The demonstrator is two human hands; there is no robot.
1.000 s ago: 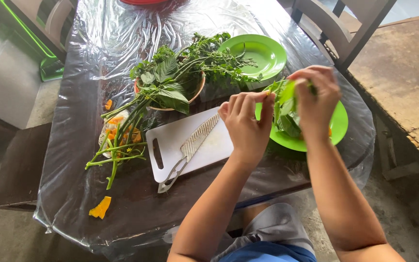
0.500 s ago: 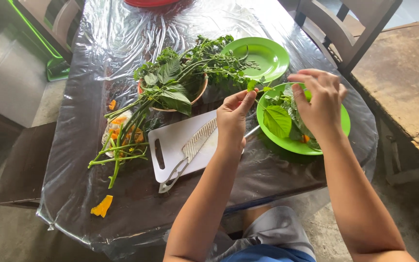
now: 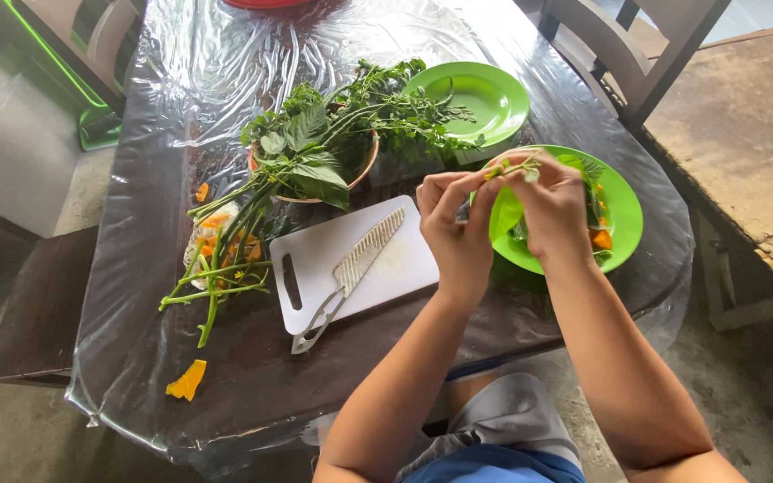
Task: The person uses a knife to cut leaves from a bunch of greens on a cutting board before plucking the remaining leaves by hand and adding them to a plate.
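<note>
Your left hand and right hand are both pinched narrow on one thin green leafy sprig, its long axis running left to right between them. It hangs just over the near rim of the bright green round plastic plate, nearer your right hand. The white cutting board with its serrated metal knife lies to your left.
</note>
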